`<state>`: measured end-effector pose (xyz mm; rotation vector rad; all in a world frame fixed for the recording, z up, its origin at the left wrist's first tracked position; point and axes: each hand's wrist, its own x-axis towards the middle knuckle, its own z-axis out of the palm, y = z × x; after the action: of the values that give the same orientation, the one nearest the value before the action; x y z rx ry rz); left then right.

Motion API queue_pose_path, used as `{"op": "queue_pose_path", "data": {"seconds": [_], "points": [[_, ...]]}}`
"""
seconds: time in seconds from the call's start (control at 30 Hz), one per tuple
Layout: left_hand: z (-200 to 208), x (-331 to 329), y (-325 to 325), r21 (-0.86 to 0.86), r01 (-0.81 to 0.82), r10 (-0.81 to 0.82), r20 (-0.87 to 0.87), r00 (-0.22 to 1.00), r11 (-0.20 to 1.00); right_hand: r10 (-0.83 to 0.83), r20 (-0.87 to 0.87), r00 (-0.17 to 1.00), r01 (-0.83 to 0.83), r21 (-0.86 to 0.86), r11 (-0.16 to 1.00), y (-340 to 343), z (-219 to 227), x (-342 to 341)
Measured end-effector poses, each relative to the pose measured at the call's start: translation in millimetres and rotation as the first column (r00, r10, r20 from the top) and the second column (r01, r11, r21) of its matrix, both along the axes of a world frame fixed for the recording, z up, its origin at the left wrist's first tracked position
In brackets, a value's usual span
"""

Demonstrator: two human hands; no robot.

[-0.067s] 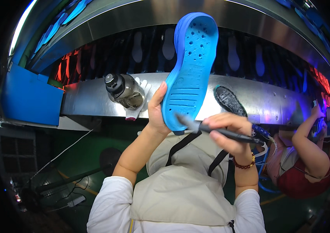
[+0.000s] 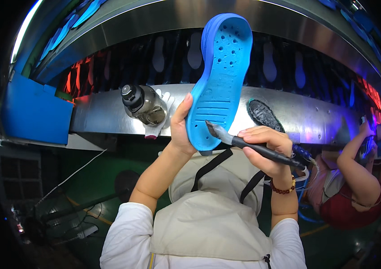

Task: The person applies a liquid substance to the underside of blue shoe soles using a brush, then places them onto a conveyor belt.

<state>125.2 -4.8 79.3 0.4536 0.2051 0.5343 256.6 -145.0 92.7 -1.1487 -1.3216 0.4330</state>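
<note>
My left hand grips a blue shoe sole by its heel end, thumb along the side edge. The sole stands nearly upright before me, toe away, its inner face with small holes and grooves toward me. In my right hand is a brush with a black handle, held between thumb and fingers. Its greyish, dark-tipped bristles are over the sole's heel area, below the grooves; whether they touch cannot be told. A beaded bracelet circles my right wrist.
On the metal ledge stand a dark-capped bottle beside a white glove, and a black oval tray-like dish. Behind it runs a dark conveyor carrying several soles. At right, another person's arm reaches toward the ledge.
The brush tip has moved slightly up and right over the heel, and its blur is gone. My left hand and the sole stay nearly still.
</note>
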Motion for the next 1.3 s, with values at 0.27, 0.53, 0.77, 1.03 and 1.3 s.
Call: {"op": "queue_pose_path", "data": {"seconds": [0.27,0.53,0.77,1.03,1.3], "points": [[5,-3,13,0.029,0.149,-0.149,0.001,0.989,0.988,0.176,0.163,0.971,-0.167,-0.067,0.984,2,10,-6],[4,-8,29,-0.081,0.373,-0.381,-0.124,0.916,0.924,0.285,0.120,0.951,-0.274,-0.104,0.956,-7,19,1],[10,-12,20,0.088,0.603,-0.491,-0.494,0.718,0.793,0.598,0.268,0.756,-0.468,-0.419,0.778,-10,28,14],[11,-20,19,0.149,0.742,-0.455,-0.707,0.542,0.654,0.579,0.446,0.682,-0.367,-0.477,0.799,-13,17,22],[7,-26,22,0.175,0.718,-0.378,-0.754,0.538,0.674,0.549,0.436,0.713,-0.270,-0.553,0.789,-13,17,39]]}}
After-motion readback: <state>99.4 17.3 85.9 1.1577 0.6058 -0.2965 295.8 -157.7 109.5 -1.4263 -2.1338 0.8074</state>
